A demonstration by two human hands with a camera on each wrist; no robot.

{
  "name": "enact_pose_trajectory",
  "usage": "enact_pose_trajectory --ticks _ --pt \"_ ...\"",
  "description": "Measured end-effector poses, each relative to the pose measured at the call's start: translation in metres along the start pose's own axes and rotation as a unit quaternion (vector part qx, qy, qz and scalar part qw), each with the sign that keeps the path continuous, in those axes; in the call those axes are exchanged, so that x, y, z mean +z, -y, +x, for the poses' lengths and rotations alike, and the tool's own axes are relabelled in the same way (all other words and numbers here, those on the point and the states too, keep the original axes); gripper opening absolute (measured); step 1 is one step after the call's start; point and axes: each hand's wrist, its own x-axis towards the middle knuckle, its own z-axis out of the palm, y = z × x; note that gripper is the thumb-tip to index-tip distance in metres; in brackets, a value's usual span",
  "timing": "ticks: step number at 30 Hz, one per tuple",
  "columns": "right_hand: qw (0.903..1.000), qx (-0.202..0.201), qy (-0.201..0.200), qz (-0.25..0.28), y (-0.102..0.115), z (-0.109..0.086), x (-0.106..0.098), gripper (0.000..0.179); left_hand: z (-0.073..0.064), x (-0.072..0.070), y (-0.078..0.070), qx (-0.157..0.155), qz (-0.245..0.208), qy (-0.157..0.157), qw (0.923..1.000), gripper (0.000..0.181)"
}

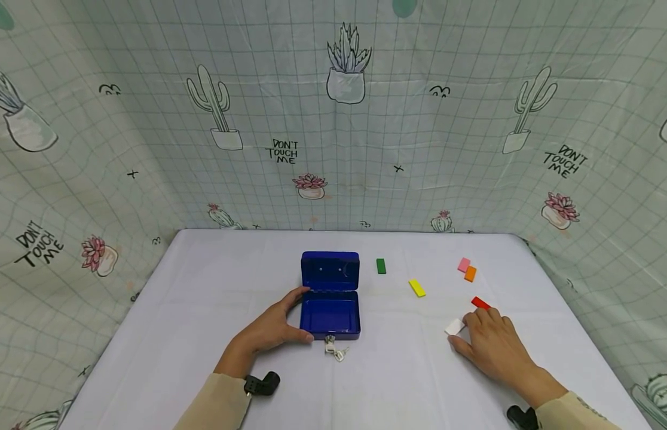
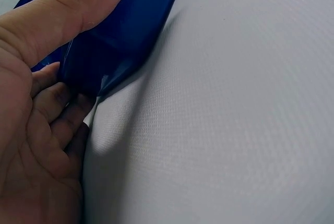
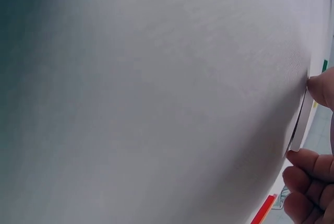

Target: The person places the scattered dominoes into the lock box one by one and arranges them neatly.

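A blue metal cash box (image 1: 330, 335) stands on the white table with its lid (image 1: 314, 280) raised. My left hand (image 1: 271, 328) grips its left side, thumb at the front corner and fingers toward the hinge. In the left wrist view the fingers are bent against the box wall (image 2: 141, 31). To the right, my right hand (image 1: 495, 346) pinches a flat white block (image 1: 454, 326) between thumb and forefinger. The right wrist view shows that block (image 3: 301, 125) edge-on, low over the cloth. A red block (image 1: 480, 302) lies just beyond the right fingers.
A small padlock (image 1: 330, 344) with keys (image 1: 340, 355) sits at the box's front. Right of the box lie a green block (image 1: 381, 266) and a yellow block (image 1: 417, 288). Farther right, a pink block (image 1: 464, 264) and an orange block (image 1: 470, 274) lie together. A patterned curtain (image 1: 366, 137) surrounds the table.
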Motion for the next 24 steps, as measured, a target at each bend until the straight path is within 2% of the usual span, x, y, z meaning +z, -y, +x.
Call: enact_pose_trajectory --ticks 10,18,24 --pt "0.9988 -0.036 -0.032 0.009 0.002 0.006 -0.001 0.046 -0.001 0.002 -0.001 -0.008 0.007 -0.007 0.9999 0.113" --pt "0.9923 -0.092 -0.082 -0.014 0.0 0.016 0.001 0.047 -0.002 0.001 -0.002 -0.006 0.01 -0.006 0.9999 0.112" --pt "0.9891 -0.116 -0.088 -0.021 0.003 0.027 0.002 0.047 -0.001 0.002 -0.001 -0.005 0.006 -0.006 1.0 0.113"
